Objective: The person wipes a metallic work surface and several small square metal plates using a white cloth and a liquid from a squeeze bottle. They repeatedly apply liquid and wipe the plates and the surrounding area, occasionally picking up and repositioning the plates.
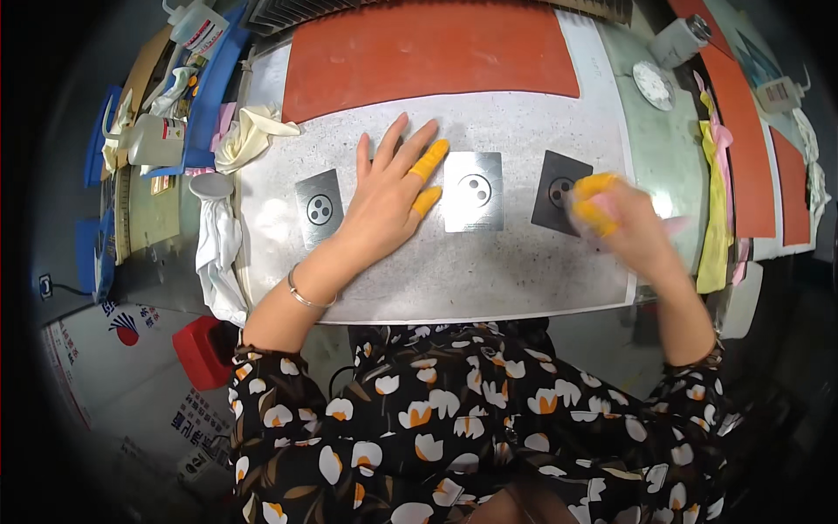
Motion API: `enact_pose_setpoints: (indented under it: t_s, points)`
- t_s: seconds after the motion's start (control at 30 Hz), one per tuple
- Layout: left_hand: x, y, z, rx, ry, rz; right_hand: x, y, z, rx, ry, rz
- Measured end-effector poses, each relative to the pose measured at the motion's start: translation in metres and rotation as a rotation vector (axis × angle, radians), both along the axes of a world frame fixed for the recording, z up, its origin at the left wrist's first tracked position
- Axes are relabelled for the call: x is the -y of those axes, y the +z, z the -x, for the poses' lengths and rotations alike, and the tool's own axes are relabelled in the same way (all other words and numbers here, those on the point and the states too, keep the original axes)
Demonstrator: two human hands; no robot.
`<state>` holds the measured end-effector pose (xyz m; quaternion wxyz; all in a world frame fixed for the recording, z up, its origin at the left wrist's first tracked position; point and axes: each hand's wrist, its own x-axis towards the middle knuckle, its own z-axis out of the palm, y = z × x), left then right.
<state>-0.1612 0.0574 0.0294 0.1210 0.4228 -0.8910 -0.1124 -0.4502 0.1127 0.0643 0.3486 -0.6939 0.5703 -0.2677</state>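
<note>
Three metal plates, each with a ring and three round marks, are spread in a row on the grey work surface (393,284). The left one, a dark grey plate (312,190), is partly behind my left wrist. A bright silver plate (474,218) lies in the middle. My left hand (388,192) rests flat between these two, fingers spread, yellow finger cots on thumb and forefinger near the silver plate's edge. Over the right side of the dark plate (552,166) on the right, my right hand (615,214), also in yellow finger cots, is closed on a pink cloth (677,225), blurred by motion.
A red-brown mat (428,52) covers the far side. Leftward are a cream cloth (249,140), a white cloth (218,253) and plastic bottles (157,140). A dish of white bits (653,85), a grey bottle (681,42) and a yellow cloth (716,210) stand rightward.
</note>
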Motion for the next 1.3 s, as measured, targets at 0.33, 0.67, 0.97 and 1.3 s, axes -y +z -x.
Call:
enact_pose_setpoints:
  t_s: [0.33, 0.67, 0.97, 1.3]
  points:
    - [0.002, -0.019, 0.004, -0.008, 0.026, 0.119, 0.001, -0.051, -0.065, -0.159, 0.129, 0.268]
    - [-0.002, -0.024, 0.002, -0.022, 0.062, 0.147, 0.004, -0.052, -0.083, -0.227, 0.125, 0.33]
    - [-0.004, -0.019, 0.003, -0.039, 0.074, 0.141, 0.004, -0.05, -0.09, -0.246, 0.137, 0.353]
    - [0.001, -0.024, 0.004, -0.082, 0.073, 0.169, 0.003, -0.054, -0.112, -0.289, 0.114, 0.362]
